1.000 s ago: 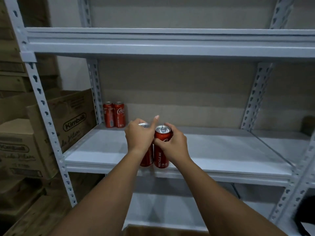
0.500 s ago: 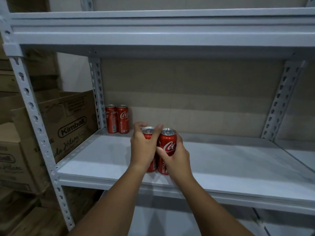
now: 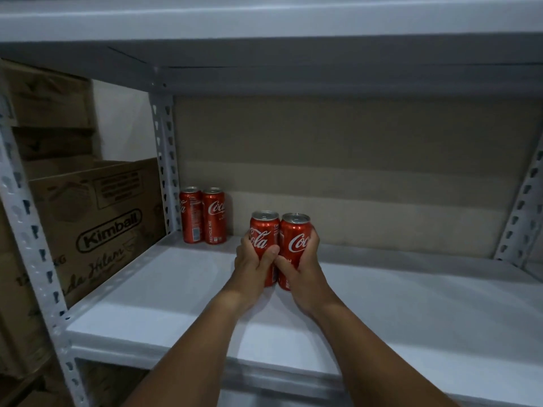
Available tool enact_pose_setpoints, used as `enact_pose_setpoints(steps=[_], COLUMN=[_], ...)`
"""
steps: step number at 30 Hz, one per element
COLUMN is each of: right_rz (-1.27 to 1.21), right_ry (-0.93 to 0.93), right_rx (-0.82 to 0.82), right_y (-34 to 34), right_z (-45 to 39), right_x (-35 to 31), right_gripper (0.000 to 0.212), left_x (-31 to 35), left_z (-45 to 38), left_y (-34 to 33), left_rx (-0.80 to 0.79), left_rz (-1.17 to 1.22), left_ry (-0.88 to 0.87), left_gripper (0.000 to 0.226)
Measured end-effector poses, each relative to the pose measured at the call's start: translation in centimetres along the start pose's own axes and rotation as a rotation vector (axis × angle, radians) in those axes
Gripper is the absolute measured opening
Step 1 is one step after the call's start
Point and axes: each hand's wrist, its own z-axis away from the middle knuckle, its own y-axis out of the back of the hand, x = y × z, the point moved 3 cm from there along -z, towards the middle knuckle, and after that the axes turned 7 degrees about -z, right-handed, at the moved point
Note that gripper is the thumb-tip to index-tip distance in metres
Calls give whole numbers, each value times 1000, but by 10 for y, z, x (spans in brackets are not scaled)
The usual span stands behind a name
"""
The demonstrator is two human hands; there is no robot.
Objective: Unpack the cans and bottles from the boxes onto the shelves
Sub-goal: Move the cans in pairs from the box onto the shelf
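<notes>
Both your hands are clamped on cans, mid-frame over the white shelf [image 3: 382, 312]. Your left hand [image 3: 252, 267] wraps the left can [image 3: 264, 230], thumb across its front. Your right hand [image 3: 302, 270] wraps the right can [image 3: 295, 235], fingers curled round its right side. The two held cans are upright, side by side and touching, and your thumbs meet between them. Can bases are hidden behind your hands, so I can't tell whether they sit on the shelf or hover just above it.

Two more cans [image 3: 203, 215] stand upright and touching at the back left corner of the same shelf, against the grey upright post [image 3: 164, 160], apart from the held pair.

Left of the frame, outside the rack: stacked cardboard, with a Kimball box [image 3: 97, 218] nearest. The upper shelf [image 3: 264, 24] spans the top of the frame.
</notes>
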Motion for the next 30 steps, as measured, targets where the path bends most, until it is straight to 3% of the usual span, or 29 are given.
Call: enact_pose_setpoints(steps=[3, 6, 11, 15, 18, 22, 25, 30], right_rz=[24, 103, 126, 132, 193, 260, 277, 312], right_ry=[16, 25, 3, -38, -56, -64, -85, -102], right_rx=[26, 116, 149, 156, 207, 241, 246, 257], right_y=[-6, -18, -29, -31, -32, -31, -30, -28], right_z=[-27, -55, -92, -115, -126, -135, -136, -136], right_x=[15, 29, 52, 62, 67, 79, 80, 80], right_gripper=[79, 89, 108, 110, 113, 113, 108, 105], left_x=[-11, -19, -30, -28, -28, -33, -37, -44], left_z=[-26, -54, -93, -107, -113, -118, -120, -123], left_y=[2, 5, 8, 5, 5, 3, 3, 6], left_rx=[-16, 22, 43, 49, 59, 67, 70, 25], left_rz=[58, 31, 169, 351, 370, 414, 421, 356], left_ry=[-60, -116, -38, 7, -11, 47, 49, -9], left_gripper=[62, 58, 45, 57, 50, 68, 39, 40])
